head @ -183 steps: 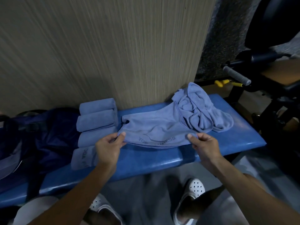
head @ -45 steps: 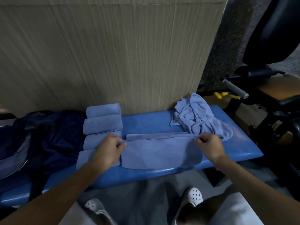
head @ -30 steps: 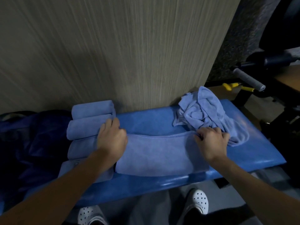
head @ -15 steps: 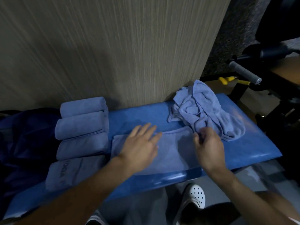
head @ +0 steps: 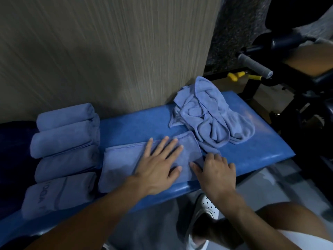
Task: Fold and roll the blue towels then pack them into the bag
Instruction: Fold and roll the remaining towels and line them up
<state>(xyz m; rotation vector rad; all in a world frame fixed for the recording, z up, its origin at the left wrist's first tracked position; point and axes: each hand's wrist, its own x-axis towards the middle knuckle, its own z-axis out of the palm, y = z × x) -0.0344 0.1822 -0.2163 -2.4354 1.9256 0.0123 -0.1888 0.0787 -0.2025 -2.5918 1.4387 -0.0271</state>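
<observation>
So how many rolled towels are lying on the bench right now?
4, side by side at the bench's left end: first roll by the wall, second roll, third roll, and lettered roll nearest the front edge. Others may be hidden in the bag.

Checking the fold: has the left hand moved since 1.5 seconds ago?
Yes. The left hand went right, away from the rolled towels, and presses flat on the folded towel.

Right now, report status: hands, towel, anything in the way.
Left hand flat on folded towel. Right hand at its right end, grip unclear. Towel not yet rolled. Loose towel pile touches that end.
</observation>
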